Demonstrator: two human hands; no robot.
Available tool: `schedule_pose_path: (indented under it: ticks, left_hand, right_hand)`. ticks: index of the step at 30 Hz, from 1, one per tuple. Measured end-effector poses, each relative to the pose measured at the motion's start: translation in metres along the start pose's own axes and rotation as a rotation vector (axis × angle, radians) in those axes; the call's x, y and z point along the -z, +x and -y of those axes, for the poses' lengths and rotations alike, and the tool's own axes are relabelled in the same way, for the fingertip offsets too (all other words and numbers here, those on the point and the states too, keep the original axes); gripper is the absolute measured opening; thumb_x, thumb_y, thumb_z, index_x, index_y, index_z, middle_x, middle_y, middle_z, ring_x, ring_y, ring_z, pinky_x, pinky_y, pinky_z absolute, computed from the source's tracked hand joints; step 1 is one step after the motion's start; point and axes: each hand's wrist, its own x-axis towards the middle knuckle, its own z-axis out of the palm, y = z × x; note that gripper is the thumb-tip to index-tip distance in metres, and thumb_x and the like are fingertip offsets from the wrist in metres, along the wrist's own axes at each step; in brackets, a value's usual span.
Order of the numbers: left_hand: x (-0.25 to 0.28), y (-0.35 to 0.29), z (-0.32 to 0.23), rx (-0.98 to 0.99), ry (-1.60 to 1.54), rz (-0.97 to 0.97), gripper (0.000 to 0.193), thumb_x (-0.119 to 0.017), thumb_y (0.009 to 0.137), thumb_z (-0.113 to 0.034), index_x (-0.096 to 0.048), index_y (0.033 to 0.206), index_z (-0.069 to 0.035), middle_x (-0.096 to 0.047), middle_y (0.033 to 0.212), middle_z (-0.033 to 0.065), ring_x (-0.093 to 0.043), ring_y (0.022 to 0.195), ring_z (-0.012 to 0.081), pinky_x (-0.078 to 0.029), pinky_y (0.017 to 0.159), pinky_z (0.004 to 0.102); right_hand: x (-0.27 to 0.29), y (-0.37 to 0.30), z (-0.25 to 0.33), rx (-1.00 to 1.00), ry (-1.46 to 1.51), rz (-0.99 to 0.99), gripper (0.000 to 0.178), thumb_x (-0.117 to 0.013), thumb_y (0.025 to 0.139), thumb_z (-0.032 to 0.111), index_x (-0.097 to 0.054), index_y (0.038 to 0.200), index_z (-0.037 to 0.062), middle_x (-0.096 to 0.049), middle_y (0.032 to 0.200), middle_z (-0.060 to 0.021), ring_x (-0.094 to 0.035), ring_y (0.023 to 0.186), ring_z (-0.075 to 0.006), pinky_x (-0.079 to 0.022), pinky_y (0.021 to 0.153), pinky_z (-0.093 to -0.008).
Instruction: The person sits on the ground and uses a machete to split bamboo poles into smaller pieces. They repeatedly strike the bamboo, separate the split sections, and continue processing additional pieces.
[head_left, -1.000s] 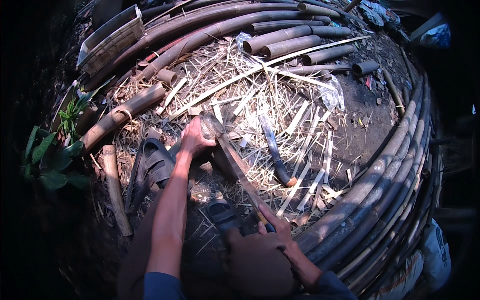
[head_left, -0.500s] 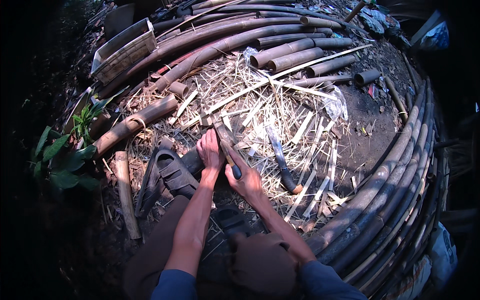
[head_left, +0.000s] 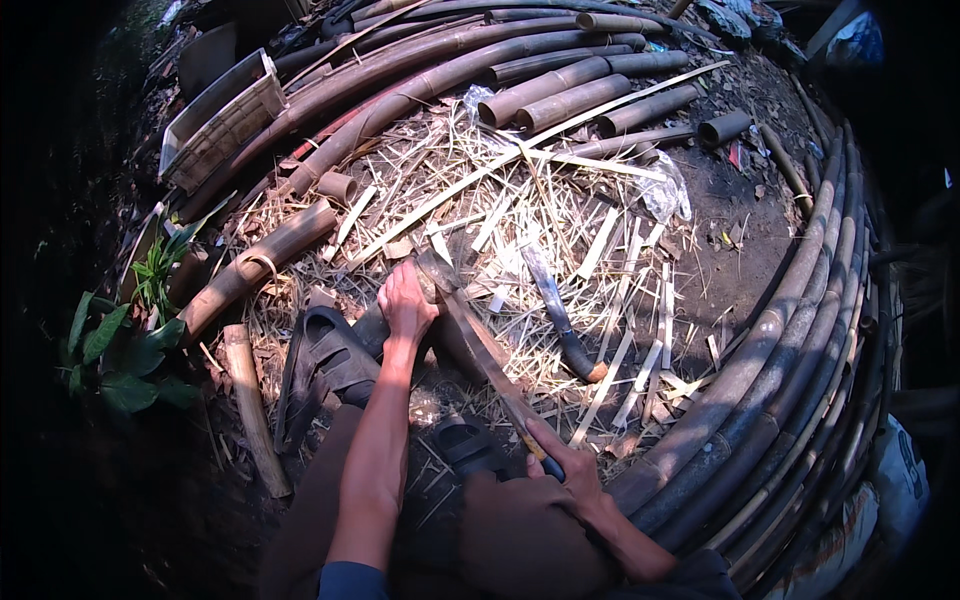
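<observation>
Left hand (head_left: 407,303): fingers together, laid over a bamboo piece (head_left: 372,327) beneath it; its underside is hidden, so I cannot tell whether it is gripped all round. Right hand (head_left: 570,465): closed around the handle of a saw (head_left: 493,367), nearer the body than the left. The saw blade runs from the right hand forward and leftward, its far end just beside the left fingers; whether the teeth are in contact cannot be confirmed.

Surroundings: one sandal (head_left: 338,355) lies left of and nearer the body than the left hand. A curved knife (head_left: 573,352) lies on pale shavings, forward of the right hand. Long bamboo poles (head_left: 745,400) are stacked to the right of the right hand. Bamboo tubes (head_left: 575,100) lie well forward of both hands. A crate (head_left: 228,125) stands farther forward and left of the left hand.
</observation>
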Motion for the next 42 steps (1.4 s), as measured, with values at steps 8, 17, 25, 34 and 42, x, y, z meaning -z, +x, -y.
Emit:
schedule_pose_path:
  ticks: [8, 17, 25, 34, 42]
  left_hand:
    - [-0.023, -0.001, -0.009, -0.074, -0.064, -0.063, 0.052, -0.058, 0.074, -0.010, -0.048, 0.124, 0.000, -0.056, 0.115, 0.0170, -0.054, 0.111, 0.0349, -0.038, 0.098, 0.0469]
    - [0.003, 0.003, -0.006, 0.058, 0.030, 0.102, 0.079, -0.072, 0.055, -0.018, -0.047, 0.128, -0.002, -0.055, 0.115, 0.0136, -0.053, 0.113, 0.0309, -0.037, 0.102, 0.0433]
    - [-0.018, 0.001, 0.002, -0.034, 0.019, 0.043, 0.059, -0.065, 0.070, -0.016, -0.048, 0.125, 0.001, -0.055, 0.115, 0.0159, -0.054, 0.109, 0.0337, -0.040, 0.096, 0.0458]
    - [-0.013, 0.008, -0.008, -0.040, 0.032, 0.036, 0.077, -0.076, 0.059, -0.021, -0.047, 0.127, 0.000, -0.056, 0.113, 0.0152, -0.054, 0.109, 0.0331, -0.040, 0.096, 0.0451]
    - [-0.005, 0.005, 0.006, 0.035, 0.025, 0.056, 0.091, -0.083, 0.051, -0.034, -0.047, 0.127, -0.001, -0.055, 0.118, 0.0150, -0.054, 0.112, 0.0324, -0.040, 0.099, 0.0462]
  right_hand:
    - [-0.065, 0.164, -0.002, -0.093, -0.087, 0.008, 0.052, -0.065, 0.085, 0.029, -0.055, 0.135, 0.0205, -0.068, 0.097, -0.0183, -0.069, 0.076, -0.0345, -0.056, 0.067, -0.0415]
    - [-0.017, 0.042, -0.027, 0.006, -0.018, 0.015, 0.056, -0.067, 0.084, 0.028, -0.053, 0.138, 0.0252, -0.070, 0.093, -0.0187, -0.070, 0.077, -0.0316, -0.057, 0.069, -0.0392]
    - [-0.048, 0.110, -0.013, -0.135, -0.118, 0.095, 0.053, -0.065, 0.085, 0.029, -0.055, 0.136, 0.0211, -0.070, 0.085, -0.0185, -0.070, 0.075, -0.0325, -0.057, 0.066, -0.0392]
    - [-0.065, 0.115, -0.039, -0.039, -0.097, -0.016, 0.050, -0.064, 0.085, 0.030, -0.056, 0.134, 0.0203, -0.067, 0.080, -0.0197, -0.068, 0.074, -0.0347, -0.055, 0.066, -0.0424]
    - [-0.010, 0.021, -0.027, -0.003, 0.011, 0.029, 0.052, -0.066, 0.084, 0.023, -0.056, 0.136, 0.0208, -0.070, 0.106, -0.0144, -0.071, 0.084, -0.0320, -0.058, 0.073, -0.0381]
